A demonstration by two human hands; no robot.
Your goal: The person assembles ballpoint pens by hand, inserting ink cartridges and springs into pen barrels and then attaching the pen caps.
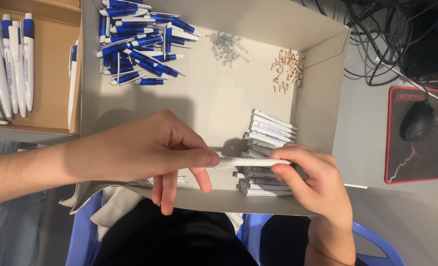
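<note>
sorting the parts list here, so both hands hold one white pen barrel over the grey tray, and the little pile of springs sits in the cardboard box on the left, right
Not quite. The left hand and right hand do hold one white pen barrel over the grey tray, but the springs lie inside that tray, near its far wall, between the blue pen parts and the tan pieces. The cardboard box holds only finished pens. The head view shows this.

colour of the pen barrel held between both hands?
White, plain on the side that shows. The pen barrel is pinched by the left hand and right hand; head view.
</note>
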